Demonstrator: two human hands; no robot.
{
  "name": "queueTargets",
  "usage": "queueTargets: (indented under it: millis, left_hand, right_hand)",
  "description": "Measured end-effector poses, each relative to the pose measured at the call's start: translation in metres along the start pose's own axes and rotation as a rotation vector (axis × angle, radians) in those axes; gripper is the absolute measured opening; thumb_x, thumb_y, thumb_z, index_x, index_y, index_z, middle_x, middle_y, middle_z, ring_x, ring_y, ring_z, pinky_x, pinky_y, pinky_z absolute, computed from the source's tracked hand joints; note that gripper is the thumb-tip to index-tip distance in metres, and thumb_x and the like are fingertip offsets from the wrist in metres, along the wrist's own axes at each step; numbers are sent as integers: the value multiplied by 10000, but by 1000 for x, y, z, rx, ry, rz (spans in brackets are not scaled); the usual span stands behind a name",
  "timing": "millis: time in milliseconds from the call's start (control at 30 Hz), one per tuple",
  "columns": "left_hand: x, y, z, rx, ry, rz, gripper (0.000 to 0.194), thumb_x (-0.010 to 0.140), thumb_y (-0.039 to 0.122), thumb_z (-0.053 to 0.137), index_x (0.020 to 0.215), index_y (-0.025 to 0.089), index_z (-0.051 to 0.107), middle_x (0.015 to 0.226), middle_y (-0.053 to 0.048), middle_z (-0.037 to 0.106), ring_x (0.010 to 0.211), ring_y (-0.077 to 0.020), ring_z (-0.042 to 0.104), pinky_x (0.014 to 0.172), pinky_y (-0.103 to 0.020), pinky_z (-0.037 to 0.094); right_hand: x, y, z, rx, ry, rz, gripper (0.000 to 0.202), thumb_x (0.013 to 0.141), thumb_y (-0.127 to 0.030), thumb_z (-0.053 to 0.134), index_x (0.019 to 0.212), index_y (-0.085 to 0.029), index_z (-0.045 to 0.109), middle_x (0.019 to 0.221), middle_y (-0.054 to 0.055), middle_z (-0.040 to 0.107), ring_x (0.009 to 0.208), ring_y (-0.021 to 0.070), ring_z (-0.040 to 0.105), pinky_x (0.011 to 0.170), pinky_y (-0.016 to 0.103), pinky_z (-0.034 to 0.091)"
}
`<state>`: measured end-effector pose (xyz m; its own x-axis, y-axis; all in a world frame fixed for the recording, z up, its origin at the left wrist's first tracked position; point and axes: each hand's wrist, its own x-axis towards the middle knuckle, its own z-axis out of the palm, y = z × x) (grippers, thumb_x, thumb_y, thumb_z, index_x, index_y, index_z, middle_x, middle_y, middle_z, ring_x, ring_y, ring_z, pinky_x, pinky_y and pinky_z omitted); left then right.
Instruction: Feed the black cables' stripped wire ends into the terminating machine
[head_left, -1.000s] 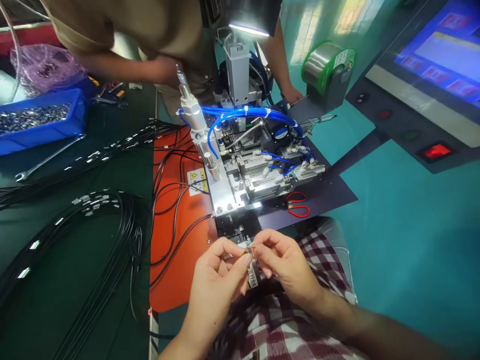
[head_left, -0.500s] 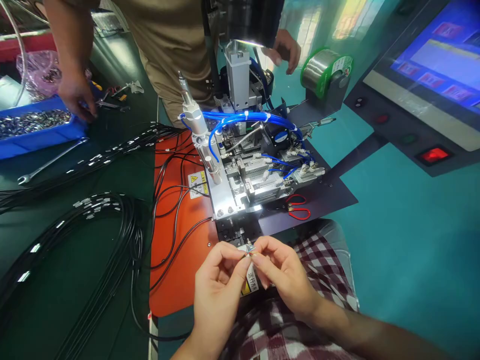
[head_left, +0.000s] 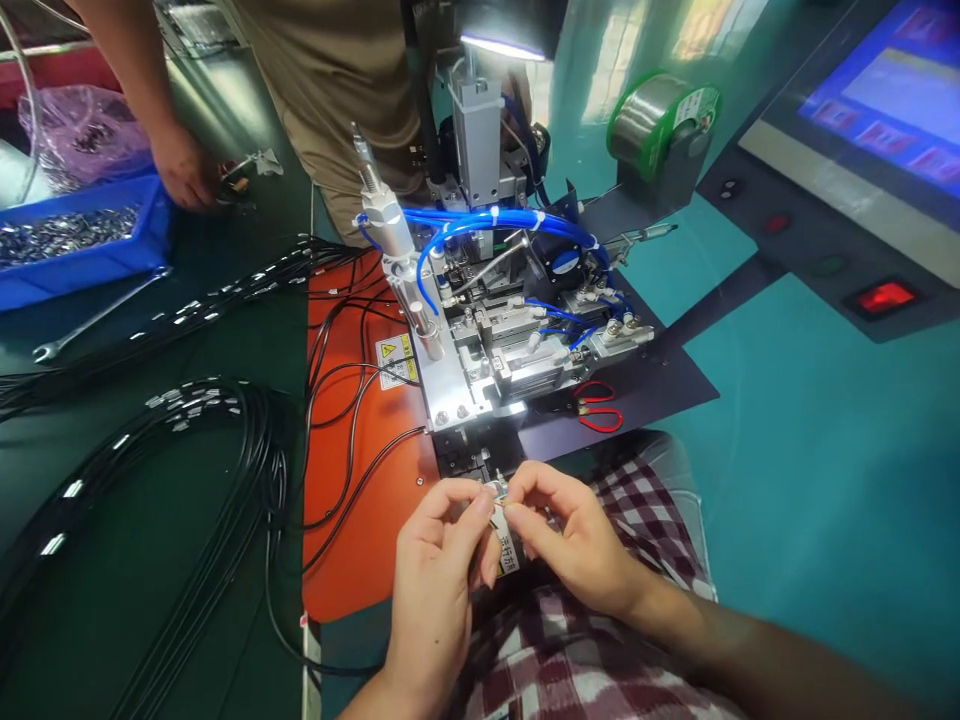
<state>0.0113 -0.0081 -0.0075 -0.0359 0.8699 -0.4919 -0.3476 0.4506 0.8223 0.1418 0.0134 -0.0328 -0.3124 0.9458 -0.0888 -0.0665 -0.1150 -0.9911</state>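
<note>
My left hand [head_left: 442, 560] and my right hand [head_left: 577, 530] meet at the front edge of a metal machine [head_left: 450, 390], thumbs and forefingers pinched close together. Between the fingertips is a tiny part, too small to make out, with a thin light-coloured end showing. Both hands are closed on it. Just beneath the fingers lies a white label with printed characters [head_left: 507, 548]. Black cables [head_left: 352, 400] run over the orange board [head_left: 360, 560] to the left of the machine.
Red-handled scissors [head_left: 600, 418] lie right of the machine. Further off are a solder spool [head_left: 660, 125] and a screen panel [head_left: 862, 130]. At left are a blue bin of metal parts [head_left: 82, 275], a wrench [head_left: 97, 318], cable bundles [head_left: 247, 440] and another person's hand [head_left: 184, 170].
My left fingers have shifted slightly at the pinch, with the lower fingers now more visible. The other person's left-side hand moved right over the tools; their other hand has left the spot near the spool.
</note>
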Motion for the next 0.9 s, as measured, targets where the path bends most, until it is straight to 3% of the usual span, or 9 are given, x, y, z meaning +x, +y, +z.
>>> queueTargets:
  millis: [233, 500, 700, 900]
  left_hand:
    - [2, 0, 2, -69, 58, 50, 198, 784, 313, 684, 745, 157, 567, 471, 85, 396, 457, -38, 288, 503, -171, 285]
    - [6, 5, -9, 50, -42, -68, 209, 783, 334, 688, 835, 145, 615, 435, 77, 408, 430, -34, 313, 449, -158, 238]
    - [7, 10, -8, 153, 89, 23, 256, 685, 342, 757, 747, 150, 600, 544, 37, 533, 422, -43, 413, 409, -149, 332]
    - [9, 10, -5, 252, 80, 157, 172, 704, 279, 728, 705, 158, 607, 693, 11, 572, 460, -61, 482, 412, -164, 394]
  right_hand:
    - [-4, 2, 10, -71, 74, 40, 145, 888, -263, 536, 771, -178, 529, 693, -17, 505, 579, 100, 453, 539, 226, 384]
    - [3, 6, 1, -218, 44, -185, 110, 877, -177, 531, 769, -192, 523, 732, -2, 509, 672, 133, 491, 613, 257, 399]
    - [16, -4, -17, -201, -22, -38, 69, 867, -214, 550, 813, -183, 578, 741, 5, 551, 639, 126, 508, 588, 249, 408]
    - [30, -15, -23, -238, -79, 34, 81, 855, -226, 563, 805, -178, 605, 706, 1, 565, 622, 125, 493, 566, 245, 393]
